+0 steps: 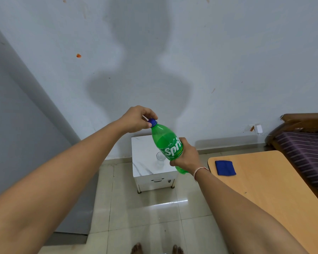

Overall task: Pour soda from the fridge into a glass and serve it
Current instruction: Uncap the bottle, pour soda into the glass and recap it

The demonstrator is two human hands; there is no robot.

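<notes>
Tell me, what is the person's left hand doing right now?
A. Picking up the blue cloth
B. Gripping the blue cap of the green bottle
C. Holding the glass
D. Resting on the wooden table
B: the left hand pinches the blue cap on the green bottle, which the right hand holds tilted by its body above the glass on the white cabinet.
</notes>
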